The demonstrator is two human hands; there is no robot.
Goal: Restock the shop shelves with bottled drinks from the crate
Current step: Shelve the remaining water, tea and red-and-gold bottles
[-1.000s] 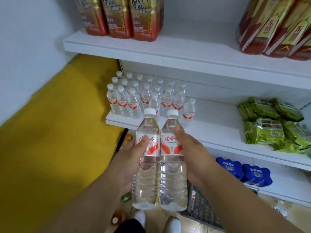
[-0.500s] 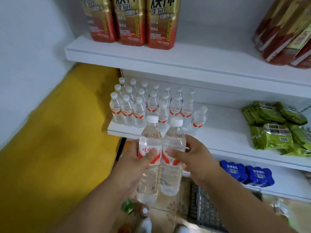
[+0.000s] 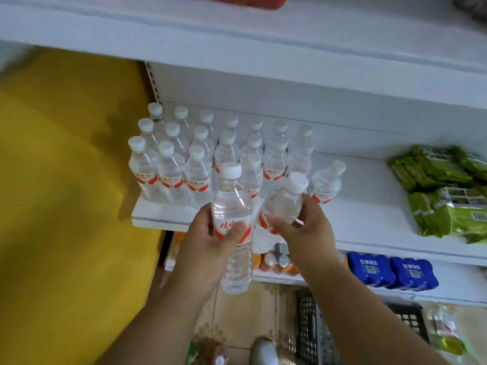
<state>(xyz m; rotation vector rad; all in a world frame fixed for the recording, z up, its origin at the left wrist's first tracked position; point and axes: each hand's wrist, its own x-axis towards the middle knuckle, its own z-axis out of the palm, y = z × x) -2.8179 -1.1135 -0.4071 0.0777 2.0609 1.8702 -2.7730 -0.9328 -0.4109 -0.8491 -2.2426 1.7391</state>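
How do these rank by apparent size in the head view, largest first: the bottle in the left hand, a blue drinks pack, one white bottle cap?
1. Bottle in the left hand, though nearness inflates it.
2. Blue drinks pack.
3. Bottle cap.

A clear plastic water bottle with a white cap and a red-and-white label [image 3: 232,227] stood nearly upright in the air, gripped round its label, its base hanging below the edge of the white middle shelf [image 3: 369,206]. Just to its right, a second clear bottle of the same kind [image 3: 283,204] leaned with its cap tilted to the right, held over the shelf's front edge. Behind them, a block of matching white-capped water bottles [image 3: 197,159] stood upright in rows at the shelf's left end, one more standing alone [image 3: 326,184] at the block's right. A dark slotted plastic crate [image 3: 311,327] sat on the floor below.
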